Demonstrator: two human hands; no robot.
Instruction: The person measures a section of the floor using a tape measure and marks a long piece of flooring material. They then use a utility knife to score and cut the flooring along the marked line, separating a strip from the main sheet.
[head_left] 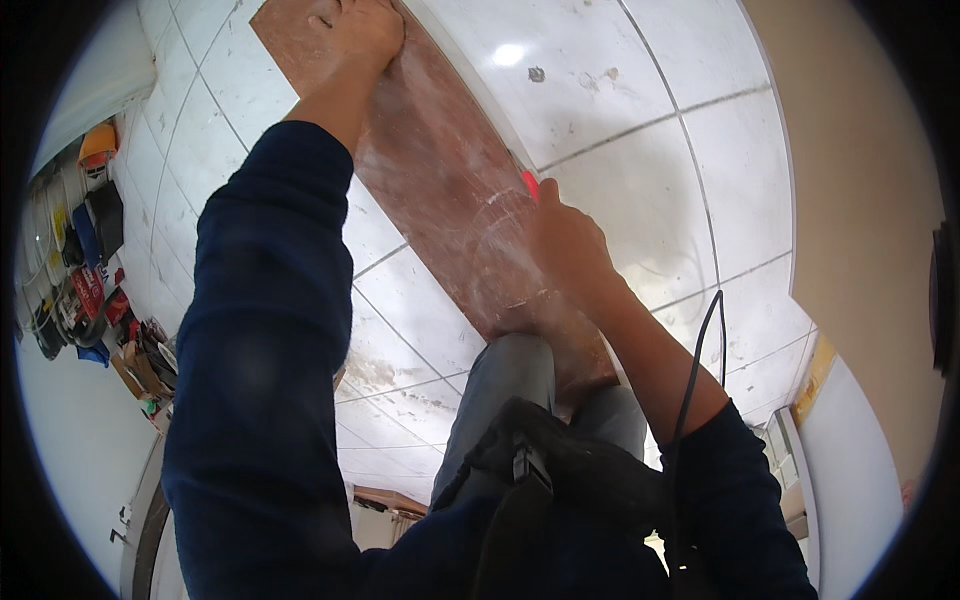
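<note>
A long reddish-brown board (440, 170) with white scuff marks lies across the white tiled floor, running from the top left down to my knee. My left hand (355, 35) presses flat on its far end, fingers spread over the edge. My right hand (565, 245) rests on the board's right edge and grips a small red-tipped marker (530, 185) whose tip touches the board. My knee in grey trousers (515, 375) sits on the board's near end.
White floor tiles (620, 90) with dark grout lines and dirt spots surround the board. A black cable (700, 360) hangs by my right forearm. Tools, buckets and an orange helmet (97, 145) are piled along the left wall. A beige wall (860, 150) rises at right.
</note>
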